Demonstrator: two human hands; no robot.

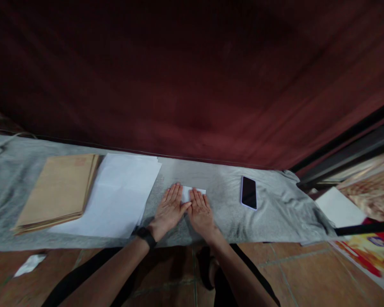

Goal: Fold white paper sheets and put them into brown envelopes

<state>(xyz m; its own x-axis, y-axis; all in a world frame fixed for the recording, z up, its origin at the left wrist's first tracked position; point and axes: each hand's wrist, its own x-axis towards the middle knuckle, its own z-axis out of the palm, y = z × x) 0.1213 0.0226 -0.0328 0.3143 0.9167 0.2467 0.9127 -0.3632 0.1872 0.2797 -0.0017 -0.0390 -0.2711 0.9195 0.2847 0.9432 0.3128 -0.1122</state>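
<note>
A small piece of white paper (pixel 186 194) lies on the grey cloth, mostly covered by my two hands. My left hand (pixel 169 207) is flat, palm down, over its left side, fingers stretched out and pointing away from me. Over the right side rests my right hand (pixel 200 212), likewise flat with straight fingers. The thumbs meet in the middle. Only the paper's far edge and a patch between the hands show; whether it is folded I cannot tell.
Left of my hands lie white paper sheets (pixel 121 192), partly under a stack of brown envelopes (pixel 59 185). A phone (pixel 248 192) lies to the right. The grey cloth (pixel 220 230) covers the narrow surface, with a dark red wall-like sheet (pixel 192 85) behind it.
</note>
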